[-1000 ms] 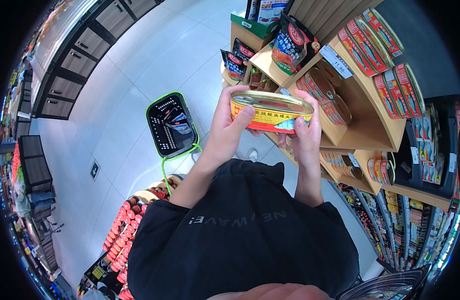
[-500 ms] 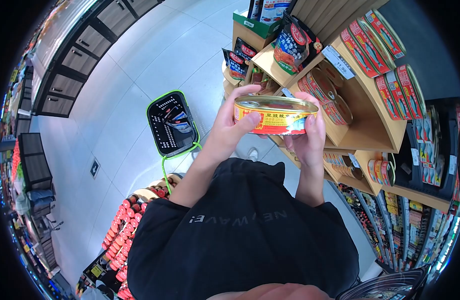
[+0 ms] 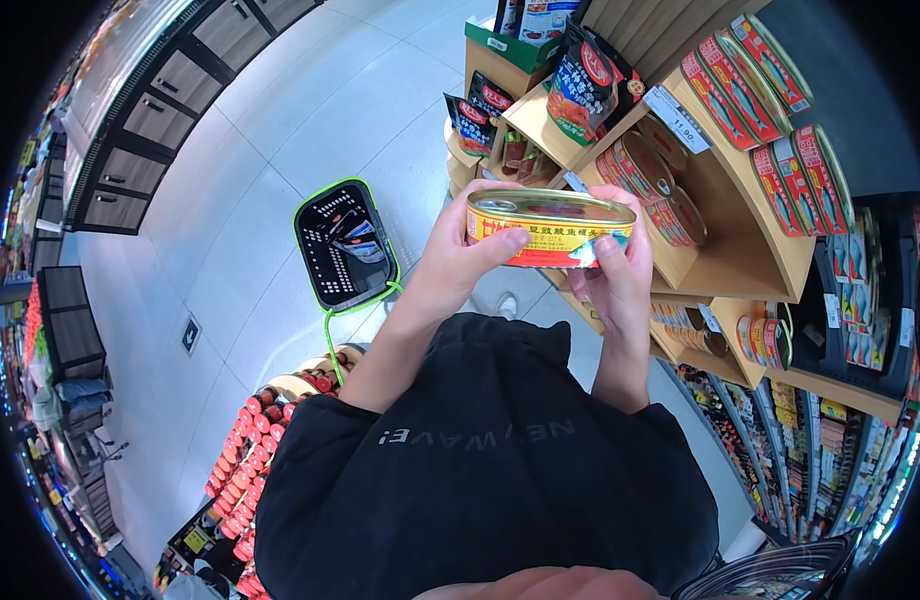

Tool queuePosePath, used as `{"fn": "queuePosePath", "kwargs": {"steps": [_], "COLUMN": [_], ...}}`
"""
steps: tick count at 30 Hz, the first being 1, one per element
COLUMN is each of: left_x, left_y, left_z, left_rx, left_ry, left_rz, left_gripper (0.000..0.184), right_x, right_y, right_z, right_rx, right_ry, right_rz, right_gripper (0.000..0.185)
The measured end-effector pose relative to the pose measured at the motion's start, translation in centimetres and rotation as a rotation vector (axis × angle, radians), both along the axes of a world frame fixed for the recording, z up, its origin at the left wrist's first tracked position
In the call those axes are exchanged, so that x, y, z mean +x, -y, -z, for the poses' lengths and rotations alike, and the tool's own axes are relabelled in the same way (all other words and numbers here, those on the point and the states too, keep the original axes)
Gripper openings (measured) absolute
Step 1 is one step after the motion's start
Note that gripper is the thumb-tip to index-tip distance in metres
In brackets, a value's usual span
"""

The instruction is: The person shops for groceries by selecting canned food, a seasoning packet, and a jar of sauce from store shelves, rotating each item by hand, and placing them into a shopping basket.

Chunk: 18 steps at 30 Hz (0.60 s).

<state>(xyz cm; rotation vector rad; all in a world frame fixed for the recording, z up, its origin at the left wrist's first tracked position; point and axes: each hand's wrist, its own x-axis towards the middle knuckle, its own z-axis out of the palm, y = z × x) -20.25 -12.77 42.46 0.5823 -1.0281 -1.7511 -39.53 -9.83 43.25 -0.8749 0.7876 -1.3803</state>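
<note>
An oval fish tin (image 3: 555, 232) with a yellow and red label is held in front of my chest, its metal lid tilted up toward me. My left hand (image 3: 470, 240) grips its left end, thumb across the label. Around the right end is my right hand (image 3: 620, 255), its thumb pressing the label's lower right near a fish picture. Fingers behind the tin are mostly hidden. Just beyond my right hand, similar oval tins (image 3: 635, 170) sit in a wooden shelf compartment.
A black shopping basket (image 3: 325, 285) with a green rim stands on the floor at left, packets inside. Wooden shelving (image 3: 720, 260) at right holds more tins and a price tag (image 3: 678, 118). Black pouches (image 3: 585, 85) stand on the upper shelf. Red-lidded jars (image 3: 245, 460) fill a display at lower left.
My right thumb has moved from the tin's right edge onto the front of its label. The tin has turned slightly; both hands still hold it.
</note>
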Motion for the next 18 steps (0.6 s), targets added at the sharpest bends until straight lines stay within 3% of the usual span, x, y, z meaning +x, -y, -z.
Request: {"fn": "queuePosePath", "kwargs": {"steps": [10, 14, 16, 18], "left_x": [-0.2, -0.3, -0.5, -0.7], "left_y": [-0.2, -0.6, -0.6, -0.5], "left_z": [0.2, -0.2, 0.0, -0.3], "left_rx": [0.044, -0.016, -0.371, -0.474], "left_ry": [0.016, 0.024, 0.115, 0.189], "left_rz": [-0.006, -0.020, -0.167, -0.203], "left_gripper": [0.050, 0.055, 0.061, 0.061], "right_x": [0.1, 0.7, 0.9, 1.0], "right_y": [-0.2, -0.2, -0.3, -0.3], "right_z": [0.0, 0.4, 0.7, 1.0], "right_rx": [0.003, -0.006, -0.016, 0.051], "right_ry": [-0.050, 0.049, 0.096, 0.309], "right_rz": [0.019, 0.037, 0.022, -0.081], "right_gripper": [0.049, 0.049, 0.050, 0.054]}}
